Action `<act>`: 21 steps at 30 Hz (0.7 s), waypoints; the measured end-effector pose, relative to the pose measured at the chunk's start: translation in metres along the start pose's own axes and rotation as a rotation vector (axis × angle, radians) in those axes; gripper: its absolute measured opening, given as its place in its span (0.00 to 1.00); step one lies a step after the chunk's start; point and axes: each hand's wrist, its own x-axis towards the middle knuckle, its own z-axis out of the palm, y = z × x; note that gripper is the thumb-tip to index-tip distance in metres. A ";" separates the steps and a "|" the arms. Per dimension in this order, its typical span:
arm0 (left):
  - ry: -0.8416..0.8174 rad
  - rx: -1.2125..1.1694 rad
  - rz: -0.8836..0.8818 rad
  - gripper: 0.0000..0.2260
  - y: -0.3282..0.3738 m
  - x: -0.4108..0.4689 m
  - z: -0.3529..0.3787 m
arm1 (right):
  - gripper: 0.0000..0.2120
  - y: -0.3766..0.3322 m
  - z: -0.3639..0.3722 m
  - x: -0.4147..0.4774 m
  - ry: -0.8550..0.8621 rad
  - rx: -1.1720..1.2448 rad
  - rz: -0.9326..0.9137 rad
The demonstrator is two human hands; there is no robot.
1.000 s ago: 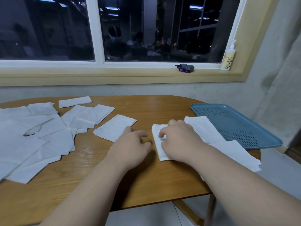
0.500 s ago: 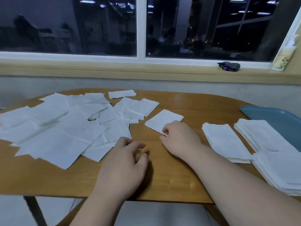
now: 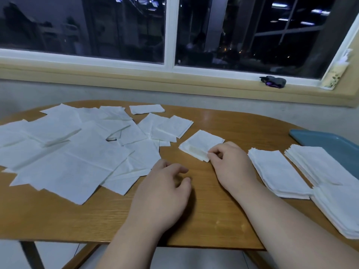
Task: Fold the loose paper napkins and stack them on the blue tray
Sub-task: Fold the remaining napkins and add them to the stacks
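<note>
A small white napkin (image 3: 201, 145) lies near the table's middle, and my right hand (image 3: 229, 164) pinches its near right corner, which lifts slightly off the wood. My left hand (image 3: 165, 189) rests on the bare table just left of it, fingers loosely curled and holding nothing. Several loose unfolded napkins (image 3: 77, 150) spread over the left half of the table. To the right lie three stacks of folded napkins (image 3: 277, 171), the far right ones near or overlapping the blue tray (image 3: 326, 140), which shows only partly at the right edge.
The wooden table (image 3: 213, 220) has a rounded front edge close to my arms. On the window ledge behind sit a small dark object (image 3: 274, 82) and a pump bottle (image 3: 335, 74) at the far right.
My view has swung left, away from the tray. My right hand left the folded stack, reached the single napkin and now pinches its corner. My left hand stayed on the table.
</note>
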 end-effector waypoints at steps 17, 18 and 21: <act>-0.125 0.205 0.390 0.05 -0.001 -0.019 -0.007 | 0.08 0.004 -0.082 -0.120 -0.116 0.280 -0.043; -0.127 0.211 0.402 0.04 0.001 -0.022 -0.008 | 0.08 0.006 -0.085 -0.122 -0.129 0.290 -0.043; -0.107 0.209 0.369 0.07 0.011 -0.030 -0.013 | 0.23 0.003 -0.091 -0.125 -0.293 0.264 -0.052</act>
